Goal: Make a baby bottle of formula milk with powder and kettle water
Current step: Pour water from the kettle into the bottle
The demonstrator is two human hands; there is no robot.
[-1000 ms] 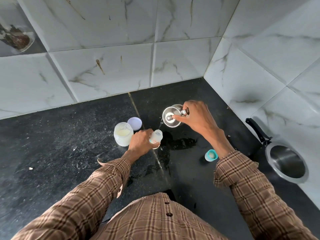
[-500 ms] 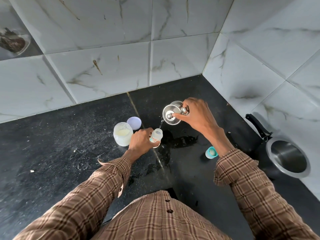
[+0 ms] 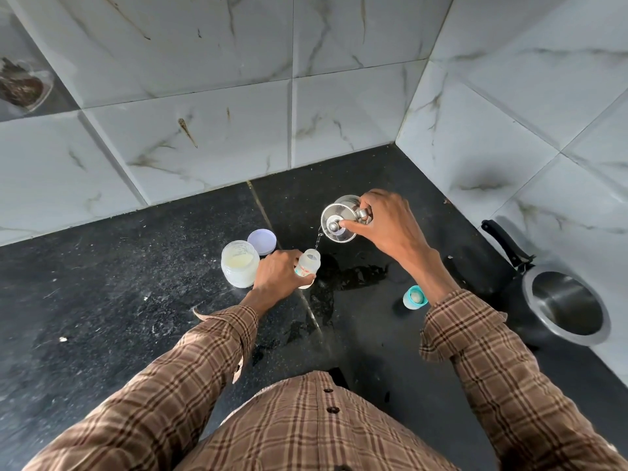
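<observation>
A small steel kettle [image 3: 338,220] hangs tilted over the black counter [image 3: 102,300], held by my right hand [image 3: 387,222], with a finger on its lid knob. A thin stream of water falls from its spout into the open baby bottle [image 3: 308,265]. My left hand [image 3: 277,275] grips that clear bottle from the left and holds it upright on the counter. Left of it stands an open jar of pale formula powder [image 3: 239,266], with its lilac lid [image 3: 261,242] lying behind. The teal bottle teat cap [image 3: 414,297] rests by my right wrist.
Spilled water [image 3: 353,273] darkens the counter right of the bottle and runs toward me along a seam. A steel pan with a black handle [image 3: 564,305] sits at the right by the tiled wall. Marble-look tiles close off the back and right.
The kettle and my right hand have lifted slightly while the water keeps pouring. The bottle and left hand have stayed in place.
</observation>
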